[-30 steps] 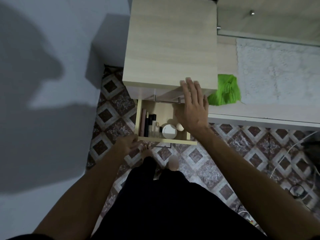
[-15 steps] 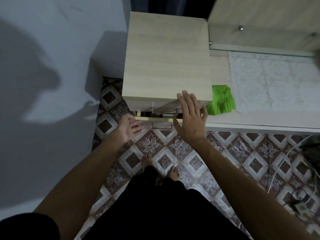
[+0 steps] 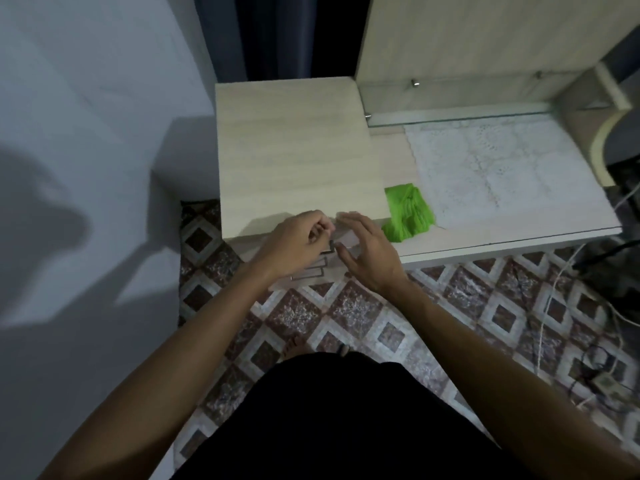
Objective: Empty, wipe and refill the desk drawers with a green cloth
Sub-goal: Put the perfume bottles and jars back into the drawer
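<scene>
**Drawers shut, cloth waiting**

Here, the pale wood-grain drawer unit [image 3: 291, 157] stood closed. A crumpled green cloth [image 3: 408, 211] lay on the desktop beside it. The left hand [image 3: 298, 242] curled at a metal drawer handle [image 3: 329, 249]; the right hand [image 3: 370, 252] hovered, fingers relaxed.

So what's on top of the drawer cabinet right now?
Nothing but shadow on the drawer cabinet's top; the left hand and right hand cover its front edge. The green cloth lies beside it.

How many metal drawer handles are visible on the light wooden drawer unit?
3, stacked on the front: the top handle between the left hand and right hand, the middle handle below, the bottom handle lowest. The hands may hide others.
</scene>
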